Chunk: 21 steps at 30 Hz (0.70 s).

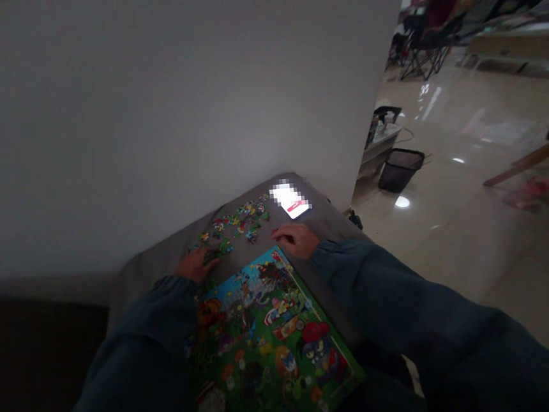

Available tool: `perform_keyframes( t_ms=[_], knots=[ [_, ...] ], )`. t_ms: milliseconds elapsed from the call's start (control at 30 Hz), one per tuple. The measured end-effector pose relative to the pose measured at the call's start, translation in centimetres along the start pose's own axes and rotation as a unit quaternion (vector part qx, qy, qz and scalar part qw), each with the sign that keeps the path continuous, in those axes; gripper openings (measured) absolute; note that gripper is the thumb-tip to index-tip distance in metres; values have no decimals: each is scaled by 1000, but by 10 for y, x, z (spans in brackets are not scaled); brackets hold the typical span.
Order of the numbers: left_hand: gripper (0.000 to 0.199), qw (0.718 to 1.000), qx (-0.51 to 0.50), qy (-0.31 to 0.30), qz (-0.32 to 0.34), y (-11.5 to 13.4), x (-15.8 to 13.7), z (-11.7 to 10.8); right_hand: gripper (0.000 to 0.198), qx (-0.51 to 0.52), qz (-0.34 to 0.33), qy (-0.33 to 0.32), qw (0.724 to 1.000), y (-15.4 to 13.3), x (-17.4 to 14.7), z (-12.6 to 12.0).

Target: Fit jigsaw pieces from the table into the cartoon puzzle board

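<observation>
While the right hand (297, 240) rests low over the grey bench (328, 222), just beyond the far right corner of the puzzle board (267, 338), its thumb and forefinger are together, clamped on a small red piece (275, 233) that shows at their tips. The left hand (196, 265) lies off the board's far left corner, reaching toward the near left end of the scattered puzzle pieces (244, 221); its fingers bend down at the bench, and in the dim light I cannot tell whether they are apart or closed on a piece. The pieces spread in a loose, many-coloured band along the bench's far edge, close to the pale wall (189, 111). At the bench's far right corner lies a phone (291, 201), its screen lit white and partly blurred, just beside the end of that band. The board, printed with bright cartoon figures on green under a blue strip, lies on the near side of the bench between the two sleeved arms. Past the bench's right edge, a dark waste bin (400, 170) stands on the shiny floor (454, 171).
</observation>
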<state>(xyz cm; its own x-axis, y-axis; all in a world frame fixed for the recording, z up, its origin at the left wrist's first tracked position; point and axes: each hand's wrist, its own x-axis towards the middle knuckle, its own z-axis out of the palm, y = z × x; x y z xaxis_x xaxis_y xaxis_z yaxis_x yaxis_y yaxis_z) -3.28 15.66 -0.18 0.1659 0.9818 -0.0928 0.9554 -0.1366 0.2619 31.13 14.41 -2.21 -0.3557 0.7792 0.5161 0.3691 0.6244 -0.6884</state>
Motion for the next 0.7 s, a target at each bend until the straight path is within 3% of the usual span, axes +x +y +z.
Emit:
perform_keyframes(
  t_ms=[267,500,700],
  knots=[
    [32,991,75,-102,-32,-1,3,-8,27,-1,-11,7,1000,3,-1,5],
    [32,989,117,-87,3,0,-19,-20,23,25,-26,26,999,7,0,12],
    [34,994,65,-82,32,-8,-51,-59,23,42,-5,6,999,9,0,11]
  ],
)
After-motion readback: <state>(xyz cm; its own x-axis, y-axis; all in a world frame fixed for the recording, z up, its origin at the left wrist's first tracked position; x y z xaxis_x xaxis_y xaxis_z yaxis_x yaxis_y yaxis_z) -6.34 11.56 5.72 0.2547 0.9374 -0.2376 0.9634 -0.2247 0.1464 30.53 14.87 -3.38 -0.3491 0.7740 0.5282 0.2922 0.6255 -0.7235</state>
